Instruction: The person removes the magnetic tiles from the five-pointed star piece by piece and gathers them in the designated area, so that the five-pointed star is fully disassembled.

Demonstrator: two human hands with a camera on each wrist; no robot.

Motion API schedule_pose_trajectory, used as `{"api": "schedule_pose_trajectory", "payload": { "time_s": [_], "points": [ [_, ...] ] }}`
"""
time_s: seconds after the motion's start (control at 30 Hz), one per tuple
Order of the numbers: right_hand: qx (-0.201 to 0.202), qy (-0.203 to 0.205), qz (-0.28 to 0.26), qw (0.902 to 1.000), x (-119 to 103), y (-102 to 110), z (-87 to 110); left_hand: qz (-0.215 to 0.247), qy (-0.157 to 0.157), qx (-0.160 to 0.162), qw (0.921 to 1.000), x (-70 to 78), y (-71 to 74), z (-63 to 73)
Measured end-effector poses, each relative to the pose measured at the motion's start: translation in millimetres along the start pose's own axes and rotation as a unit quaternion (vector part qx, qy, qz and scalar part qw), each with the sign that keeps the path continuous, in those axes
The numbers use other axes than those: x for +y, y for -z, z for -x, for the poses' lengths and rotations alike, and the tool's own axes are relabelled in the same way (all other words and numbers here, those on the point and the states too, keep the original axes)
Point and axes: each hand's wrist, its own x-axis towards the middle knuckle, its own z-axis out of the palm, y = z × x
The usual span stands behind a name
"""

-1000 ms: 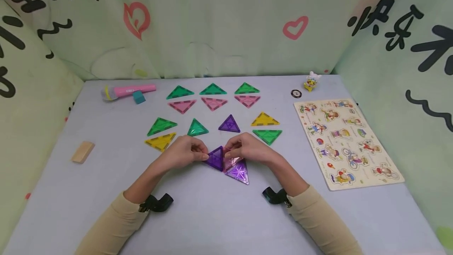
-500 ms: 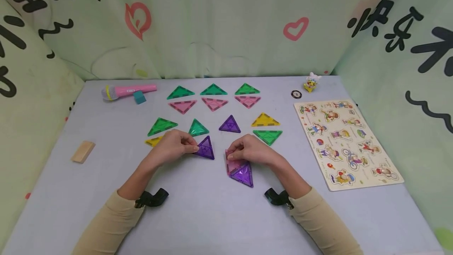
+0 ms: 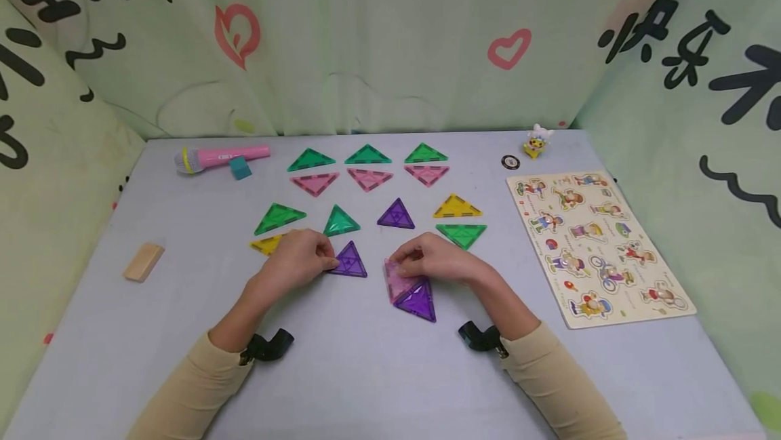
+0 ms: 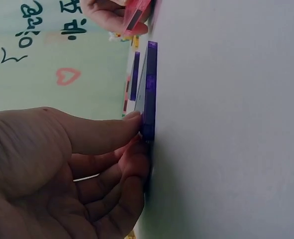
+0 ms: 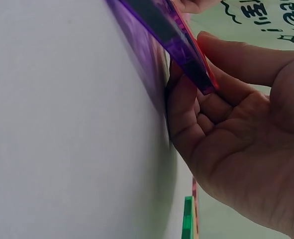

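Observation:
My left hand (image 3: 299, 260) pinches one corner of a purple triangular magnetic tile (image 3: 350, 261) between thumb and fingers. In the left wrist view that tile (image 4: 150, 89) lies nearly level with the tabletop. To its right, my right hand (image 3: 436, 257) grips a pink magnetic tile (image 3: 398, 284) whose edge meets a second purple tile (image 3: 417, 301). The right wrist view has this purple tile (image 5: 166, 42) tilted up off the table, the pink one partly behind it. A gap separates the two hands' tiles. Behind them lie a green tile (image 3: 342, 222) and another purple tile (image 3: 396, 214).
Pairs of green, pink and yellow tiles (image 3: 457, 206) lie farther back. A picture puzzle board (image 3: 586, 277) is at the right, with a small figurine (image 3: 536, 142) and black disc (image 3: 510, 162) behind. Left are a pink toy microphone (image 3: 226, 155), a teal cube (image 3: 240, 168) and a wooden block (image 3: 144, 262).
My left hand has drawn its purple tile leftward, away from the pink tile, and lowered it slightly. The right hand has shifted a little right with the joined pink and purple tiles.

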Motion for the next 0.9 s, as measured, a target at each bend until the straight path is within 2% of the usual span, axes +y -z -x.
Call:
{"api": "schedule_pose_trajectory", "payload": {
  "time_s": [0.17,0.33,0.53,0.63,0.73,0.9],
  "points": [
    [-0.005,0.001,-0.008,1.0,1.1,1.3,1.6,-0.003,-0.006,-0.001,1.0,3.7,-1.3,0.9],
    [0.008,0.004,-0.017,0.9998,3.7,0.2,0.5,-0.009,0.001,-0.002,1.0,6.3,-1.0,2.2],
    [0.028,0.007,-0.029,0.9991,7.0,0.4,-1.4,-0.013,-0.024,0.019,0.9994,21.5,0.3,4.6],
    [0.034,0.013,-0.031,0.9989,7.0,0.5,-2.3,0.021,-0.041,0.011,0.9989,33.3,-1.8,3.0],
    [0.034,0.019,-0.034,0.9987,5.9,-0.1,-3.2,0.064,-0.059,-0.014,0.9961,43.0,-6.5,-0.9],
    [0.027,0.02,-0.045,0.9984,4.5,-1.4,-5.0,0.123,-0.062,-0.04,0.9896,47.9,-14.4,-6.9]
  ]
}}
